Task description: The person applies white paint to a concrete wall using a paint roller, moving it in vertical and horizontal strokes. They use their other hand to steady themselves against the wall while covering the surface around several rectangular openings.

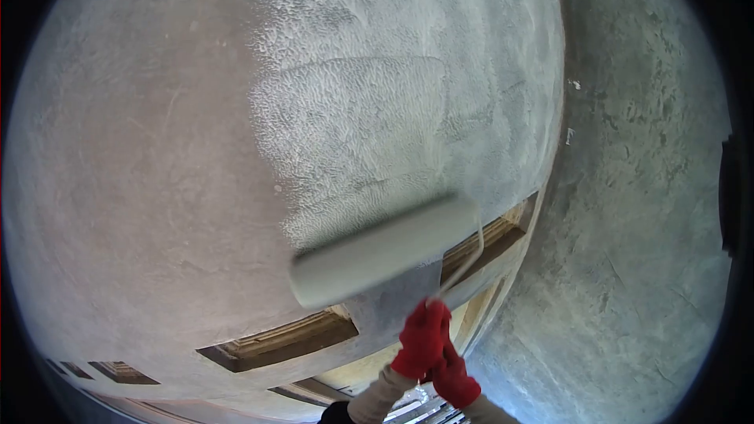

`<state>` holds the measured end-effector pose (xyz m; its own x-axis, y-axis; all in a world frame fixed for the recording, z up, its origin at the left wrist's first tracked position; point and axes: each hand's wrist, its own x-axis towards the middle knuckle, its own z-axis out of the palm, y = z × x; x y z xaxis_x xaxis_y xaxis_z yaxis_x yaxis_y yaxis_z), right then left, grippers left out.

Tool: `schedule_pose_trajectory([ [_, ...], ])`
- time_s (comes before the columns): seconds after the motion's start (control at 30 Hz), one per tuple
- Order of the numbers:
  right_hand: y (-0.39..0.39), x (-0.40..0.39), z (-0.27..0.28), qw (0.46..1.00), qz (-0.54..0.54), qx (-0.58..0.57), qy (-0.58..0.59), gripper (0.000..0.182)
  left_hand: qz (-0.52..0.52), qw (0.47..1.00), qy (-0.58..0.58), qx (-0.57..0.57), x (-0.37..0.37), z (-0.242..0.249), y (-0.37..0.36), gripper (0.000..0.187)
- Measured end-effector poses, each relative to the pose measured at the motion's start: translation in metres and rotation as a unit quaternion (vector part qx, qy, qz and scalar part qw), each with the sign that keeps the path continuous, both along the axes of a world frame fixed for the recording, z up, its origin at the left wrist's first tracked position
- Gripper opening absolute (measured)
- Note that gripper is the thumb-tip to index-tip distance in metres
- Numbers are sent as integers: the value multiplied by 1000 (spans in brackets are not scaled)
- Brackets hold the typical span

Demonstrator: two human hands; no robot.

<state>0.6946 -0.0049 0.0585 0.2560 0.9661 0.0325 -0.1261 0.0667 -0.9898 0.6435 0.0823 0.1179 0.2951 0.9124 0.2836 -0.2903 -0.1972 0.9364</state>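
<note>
A large paint roller [385, 247] lies along the plastered surface, its sleeve tilted up to the right and slightly blurred. From its right end a bent wire frame [480, 239] runs down to my hands. My left hand [422, 339], in a red glove, is closed around the handle just below the frame. Lower and to the right, my right hand [455, 379], also red-gloved, closes on the same handle. Most of the handle is hidden by the gloves. Above the roller spreads a wet, whitish, textured coat of paint [353, 118].
Bare brownish plaster [149, 149] stretches to the left. Below the roller are framed recesses, one left of it [283, 341] and one right [483, 247]. An adjoining mottled grey-green wall [628, 228] meets the painted surface on the right. A dark object [730, 196] sits at the far right edge.
</note>
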Motion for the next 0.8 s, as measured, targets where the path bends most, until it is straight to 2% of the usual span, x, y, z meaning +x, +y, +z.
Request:
schedule_pose_trajectory([
  [0.07, -17, -3, -42, 999, 2, -24, -38, 63, -7, 997, 65, -43, -9, -27, -19, 37],
  [0.1, -25, -8, -43, 1000, -5, -11, 12, 64, -4, 997, 63, -43, -9, -31, -20, 37],
  [0.17, -23, -5, -33, 1000, -10, -20, -10, 63, -45, 989, 45, -137, -6, -37, -24, 36],
  [0.2, -23, -3, -23, 999, -16, -31, -27, 62, -45, 987, 45, -146, -6, -27, -25, 36],
  [0.23, -18, 3, -16, 999, 2, -40, -17, 60, -21, 997, 49, -52, -4, -14, -18, 35],
  [0.27, -10, 6, -8, 1000, 7, -2, -6, 59, 5, 998, 51, 44, -3, 5, -12, 35],
  [0.3, -5, 9, 5, 1000, 14, 14, -20, 59, -39, 998, -12, -46, -3, 25, -12, 35],
  [0.4, -5, 8, -1, 997, 9, 37, -70, 59, -18, 999, -14, -46, 0, 3, -9, 34],
  [0.43, -9, 7, -16, 993, -11, 44, -106, 58, -6, 1000, 8, -3, -1, -12, -13, 33],
  [0.47, -15, 6, -49, 999, 20, -39, -17, 57, -23, 992, 5, -122, -1, -29, -22, 34],
  [0.53, -24, -1, -51, 995, 51, 18, 86, 78, -26, 989, 45, -138, -2, -68, -26, 35],
  [0.6, -20, 1, -56, 996, 37, 40, 72, 78, -6, 992, 45, -117, 2, -57, -26, 34],
  [0.67, -22, 7, -44, 1000, 10, -15, 0, 58, -4, 995, 13, -102, 3, -38, -24, 34],
  [0.7, -16, 7, -11, 996, -1, 74, -55, 55, -3, 998, 20, -57, 1, -12, -20, 34],
  [0.73, -8, 9, -2, 996, -3, 71, -55, 55, -1, 1000, 25, -8, -2, 10, -17, 34],
  [0.8, 2, 10, 5, 998, 17, 62, -17, 56, -38, 998, 13, -48, -8, 20, -11, 34],
])
